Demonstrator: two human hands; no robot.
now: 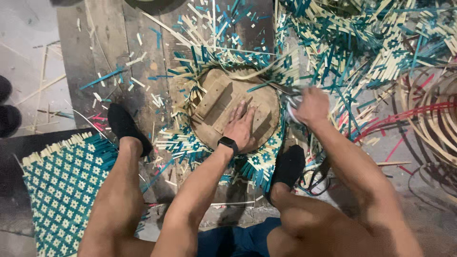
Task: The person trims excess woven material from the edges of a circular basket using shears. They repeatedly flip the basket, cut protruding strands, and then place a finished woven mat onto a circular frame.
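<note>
A round wooden disc (216,102) lies on a woven mat of teal and cream strips (183,143) on the floor between my feet. My left hand (241,126) presses flat on the disc, fingers spread, a black watch on the wrist. My right hand (310,105) sits at the disc's right rim, closed around metal scissors (291,95) that are blurred, their blades at the mat's strips along the rim.
A finished teal and cream woven mat (62,185) lies at the lower left. Loose woven pieces and cut strips (362,43) pile up at the upper right. Bent cane hoops with red strips (428,114) lie at the right. A second pair of scissors (314,180) rests by my right foot.
</note>
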